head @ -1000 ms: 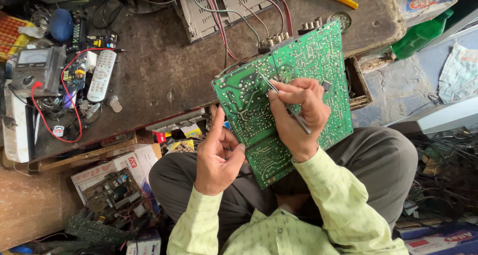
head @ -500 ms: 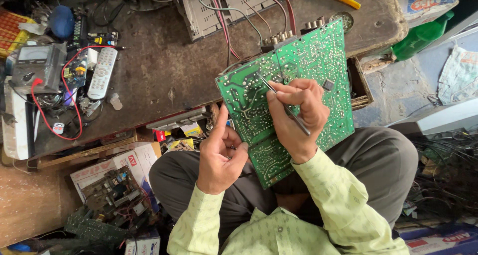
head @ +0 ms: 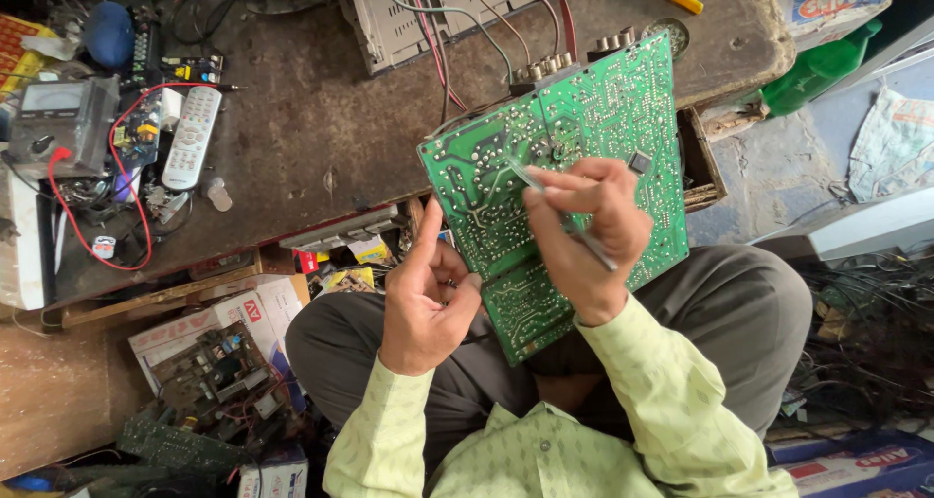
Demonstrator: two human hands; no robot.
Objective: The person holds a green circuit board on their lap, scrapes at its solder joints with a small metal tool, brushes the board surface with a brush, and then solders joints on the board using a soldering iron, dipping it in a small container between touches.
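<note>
While the right hand (head: 584, 231) grips a probe (head: 555, 206) on the board (head: 584, 119), I'd brace the board's left edge firmly with the half-curled, empty left hand (head: 423, 299).

L hand (head: 425, 299) loosely curled, index up, R hand (head: 584, 231) pinching

Green circuit board (head: 584, 148) in view, solder side up: pale traces and rows of silver joints, one small black chip near its right edge. I see it tilted, lower end resting on the lap, upper end leaning toward the workbench edge. Metal connector jacks line the top edge, with red, green and grey wires running off from there. Thin metal tool (head: 562, 216) with a dark shaft lies diagonally across the board's middle, its tip touching the solder side left of centre. Can't tell which kind of tool.
</note>
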